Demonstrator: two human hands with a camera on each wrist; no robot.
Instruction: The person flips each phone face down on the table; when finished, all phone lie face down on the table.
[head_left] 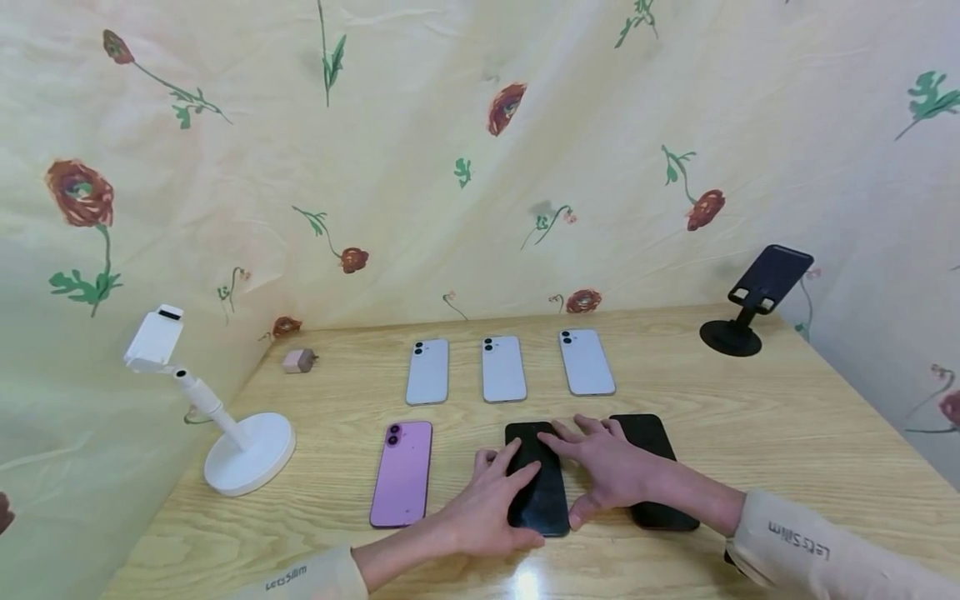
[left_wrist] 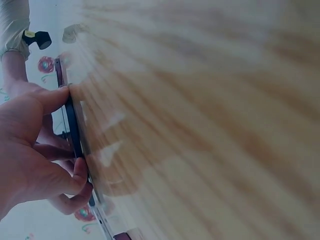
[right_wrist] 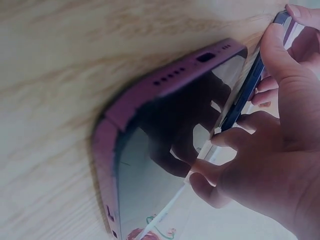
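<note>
A dark-screened smartphone (head_left: 546, 500) lies between both hands at the front middle of the table. My left hand (head_left: 487, 508) grips its left side, the thumb by the lower edge and fingertips over the upper part. From the other side my right hand (head_left: 611, 467) holds it, with the thumb at the lower right corner and fingers near the top. Partly under the right wrist is a second dark-screened phone (head_left: 663, 517); its purple frame (right_wrist: 150, 85) shows in the right wrist view. Left of the hands lies a purple phone (head_left: 402, 475), back up.
Behind are three white phones: left (head_left: 427, 372), middle (head_left: 504, 369) and right (head_left: 587, 362). A white phone stand (head_left: 251, 454) and a small charger plug (head_left: 298, 361) are at the left. At the back right stands a black phone stand (head_left: 768, 279). Flowered cloth (head_left: 420, 167) hangs behind the table.
</note>
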